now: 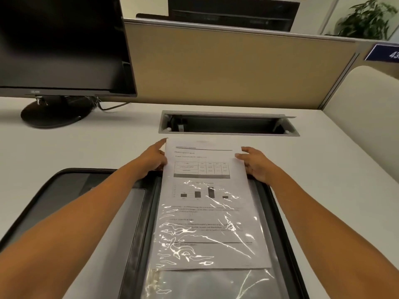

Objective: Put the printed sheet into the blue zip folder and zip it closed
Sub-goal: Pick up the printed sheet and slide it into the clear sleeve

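The zip folder [71, 186] lies open flat on the desk, dark inside, with a black zip rim. The printed sheet [203, 169], with a table and a bar chart, sits partway inside a clear plastic sleeve [207, 281] on the folder's right half; its top end sticks out past the folder's far edge. My left hand [152, 158] holds the sheet's upper left edge, fingers pointing forward. My right hand [253, 164] holds the upper right edge, thumb on the paper.
A black monitor [62, 44] on a round base stands at the back left. A grey cable hatch [228, 124] is sunk into the desk just beyond the sheet. A beige partition [237, 67] closes the back and right side.
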Motion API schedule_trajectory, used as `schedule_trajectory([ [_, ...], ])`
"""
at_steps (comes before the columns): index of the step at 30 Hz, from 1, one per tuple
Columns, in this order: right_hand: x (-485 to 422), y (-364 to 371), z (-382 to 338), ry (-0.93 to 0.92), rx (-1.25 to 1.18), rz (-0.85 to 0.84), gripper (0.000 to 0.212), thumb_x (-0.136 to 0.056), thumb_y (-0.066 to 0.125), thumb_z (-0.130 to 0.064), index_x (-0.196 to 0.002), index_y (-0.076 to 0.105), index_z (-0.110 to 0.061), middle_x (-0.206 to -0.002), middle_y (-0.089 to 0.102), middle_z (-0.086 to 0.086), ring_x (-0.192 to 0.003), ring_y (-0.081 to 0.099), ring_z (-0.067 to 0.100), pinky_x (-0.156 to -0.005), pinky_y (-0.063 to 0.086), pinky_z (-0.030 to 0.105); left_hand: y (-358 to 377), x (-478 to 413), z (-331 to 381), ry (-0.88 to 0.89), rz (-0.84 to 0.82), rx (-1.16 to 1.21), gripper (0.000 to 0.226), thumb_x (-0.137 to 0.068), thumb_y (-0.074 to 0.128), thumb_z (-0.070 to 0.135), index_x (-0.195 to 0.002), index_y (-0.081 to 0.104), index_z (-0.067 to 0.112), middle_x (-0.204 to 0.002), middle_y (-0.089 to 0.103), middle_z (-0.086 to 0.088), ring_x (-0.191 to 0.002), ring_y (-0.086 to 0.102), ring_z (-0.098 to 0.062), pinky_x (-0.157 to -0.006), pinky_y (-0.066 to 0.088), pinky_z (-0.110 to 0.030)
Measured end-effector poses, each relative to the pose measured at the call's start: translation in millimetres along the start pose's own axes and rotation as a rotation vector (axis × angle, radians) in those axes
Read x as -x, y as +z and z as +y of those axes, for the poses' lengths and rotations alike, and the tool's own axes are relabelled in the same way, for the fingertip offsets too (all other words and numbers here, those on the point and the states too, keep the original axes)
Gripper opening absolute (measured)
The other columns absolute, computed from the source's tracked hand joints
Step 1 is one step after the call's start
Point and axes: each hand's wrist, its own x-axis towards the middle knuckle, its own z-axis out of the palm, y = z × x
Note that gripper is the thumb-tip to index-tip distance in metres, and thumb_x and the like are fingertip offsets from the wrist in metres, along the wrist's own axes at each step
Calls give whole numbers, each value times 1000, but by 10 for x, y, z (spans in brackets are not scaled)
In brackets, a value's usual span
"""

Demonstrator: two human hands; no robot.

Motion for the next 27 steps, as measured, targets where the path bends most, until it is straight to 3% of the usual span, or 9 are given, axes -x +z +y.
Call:
schedule_trajectory([
  [4, -9, 58, 43, -72, 19, 129, 42, -94, 46, -14, -134, 37, -22, -141, 39, 12, -121, 48, 33, -100, 46, 47, 8, 18, 20, -15, -24, -34, 58, -87, 51, -2, -137, 32, 20, -90, 58, -3, -77, 56, -14, -60, 45, -21],
  [10, 50, 86, 25, -121, 191, 113, 34, -93, 43, -2, -127, 46, -8, -130, 52, 18, -113, 54, 35, -99, 46, 53, 35, 4, -2, 3, 39, 29, 59, -88, 55, 8, -139, 28, 24, -105, 54, -7, -88, 53, -21, -71, 44, -27],
  [12, 59, 72, 14, -111, 201, 108, 36, -92, 45, 0, -126, 45, -11, -132, 50, 18, -115, 52, 36, -99, 46, 53, 57, -12, 3, 20, 78, 43, 55, -90, 54, 13, -139, 30, 23, -109, 52, -8, -94, 52, -24, -75, 45, -31],
  [16, 51, 89, -16, -102, 206, 150, 45, -90, 49, -2, -130, 41, -19, -140, 39, 16, -123, 45, 36, -101, 45, 49, 93, -54, 2, 17, 89, 22, 43, -91, 53, 15, -133, 44, 18, -116, 52, -12, -94, 53, -24, -70, 48, -28],
  [19, 50, 116, -18, -148, 252, 192, 40, -92, 50, -10, -130, 43, -18, -141, 39, 14, -123, 45, 33, -101, 45, 47, 124, -90, -12, 26, 103, -37, 48, -91, 54, 16, -136, 40, 19, -116, 52, -13, -97, 52, -24, -76, 48, -31],
  [24, 38, 132, -12, -188, 327, 235, 25, -94, 48, -18, -116, 56, -11, -130, 52, 14, -114, 52, 31, -96, 48, 42, 139, -103, -18, 55, 144, -118, 40, -90, 56, 21, -128, 48, 14, -121, 54, -15, -91, 52, -21, -54, 44, -18],
  [27, 30, 120, 13, -187, 386, 270, 24, -93, 49, -20, -114, 57, -10, -126, 54, 14, -112, 53, 31, -92, 49, 40, 125, -88, -46, 80, 166, -157, 33, -89, 57, 21, -120, 53, 11, -113, 57, -15, -87, 54, -22, -54, 45, -19],
])
